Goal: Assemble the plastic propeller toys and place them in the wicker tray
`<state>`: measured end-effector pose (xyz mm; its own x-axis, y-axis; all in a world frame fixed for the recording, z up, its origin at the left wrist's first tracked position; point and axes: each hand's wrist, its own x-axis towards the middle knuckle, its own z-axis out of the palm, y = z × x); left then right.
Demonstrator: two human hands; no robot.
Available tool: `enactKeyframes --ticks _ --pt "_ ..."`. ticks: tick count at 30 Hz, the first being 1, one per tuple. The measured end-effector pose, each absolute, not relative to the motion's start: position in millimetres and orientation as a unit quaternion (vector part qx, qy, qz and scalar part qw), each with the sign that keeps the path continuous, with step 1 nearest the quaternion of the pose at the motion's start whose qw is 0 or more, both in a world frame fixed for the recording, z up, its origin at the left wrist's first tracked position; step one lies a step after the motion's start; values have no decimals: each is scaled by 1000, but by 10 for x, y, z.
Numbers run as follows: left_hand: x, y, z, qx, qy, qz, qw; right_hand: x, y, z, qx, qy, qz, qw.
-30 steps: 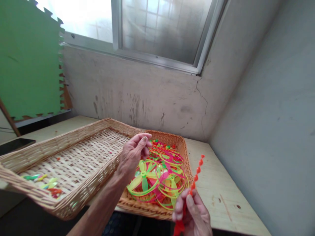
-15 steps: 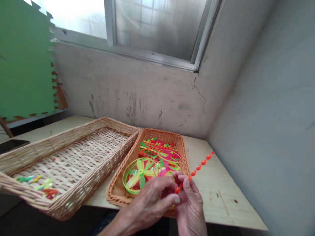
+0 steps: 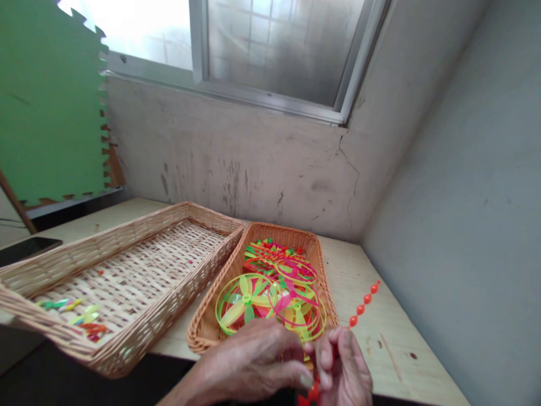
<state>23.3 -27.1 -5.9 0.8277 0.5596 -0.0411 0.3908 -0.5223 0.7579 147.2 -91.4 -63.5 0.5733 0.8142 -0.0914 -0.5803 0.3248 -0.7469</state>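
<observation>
An orange-red twisted plastic stick (image 3: pixel 360 309) with bead-like bulges slants up to the right from my hands. My right hand (image 3: pixel 349 366) is closed around its middle. My left hand (image 3: pixel 253 361) curls at the stick's lower end, its thumb against the orange bulges; its other fingertips are partly hidden. Just beyond the hands, a brown wicker basket (image 3: pixel 322 256) holds ringed propeller discs: a yellow-green propeller disc (image 3: pixel 247 299) lies at its left and a pink propeller disc (image 3: pixel 293 294) beside it. Several twisted sticks (image 3: pixel 266 251) are heaped at the basket's far end.
A larger pale wicker tray (image 3: pixel 139 282) stands left, with a few small coloured pieces (image 3: pixel 87 318) in its near corner. A dark phone-like object (image 3: pixel 31 250) lies behind it. Walls close off the back and right of the wooden table (image 3: pixel 397 344).
Both hands have come down and nearer to me with the orange stick. More of its lower end now shows below my fingers. The view has shifted slightly.
</observation>
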Motion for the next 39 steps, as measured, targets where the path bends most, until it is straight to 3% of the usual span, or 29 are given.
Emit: enactKeyframes --ticks 4,8,22,26,34,39 --pt "116 231 102 880 340 204 263 1462 -882 -686 -514 -212 326 765" --pt "95 657 128 874 389 204 206 1418 -811 -778 -609 -254 253 708" --pt "-91 743 -191 895 386 91 204 1436 -782 -841 -657 -252 223 675" --pt "19 538 -250 907 335 126 220 1448 -772 -847 -651 -264 232 673" --pt "334 208 -560 943 284 125 121 1437 -761 -815 -628 -256 255 689" --pt "157 360 -396 909 298 209 202 1435 -756 -835 -620 -249 246 702"
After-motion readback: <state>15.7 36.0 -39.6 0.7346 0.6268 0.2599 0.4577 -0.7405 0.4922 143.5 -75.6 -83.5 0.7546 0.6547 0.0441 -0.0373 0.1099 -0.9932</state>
